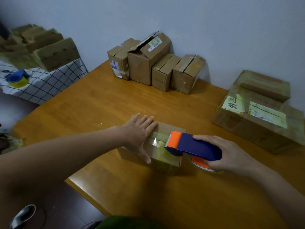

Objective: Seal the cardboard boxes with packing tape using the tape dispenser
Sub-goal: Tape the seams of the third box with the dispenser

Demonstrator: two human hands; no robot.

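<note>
Abutting wall, wooden table; left hand spread on box, right hand grips dispenser.

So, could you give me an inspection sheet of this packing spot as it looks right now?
Surface: wooden table, in use.
Job's things: small cardboard box with a tape strip along its top; blue and orange tape dispenser on that top.
Clutter: four boxes in a row by the wall; big labelled box at right.
Hands: left hand flat on the small box; right hand grips the dispenser.
Cables: nothing seen.
Surroundings: pale wall; checked cloth at left carrying a second dispenser and stacked boxes.
</note>
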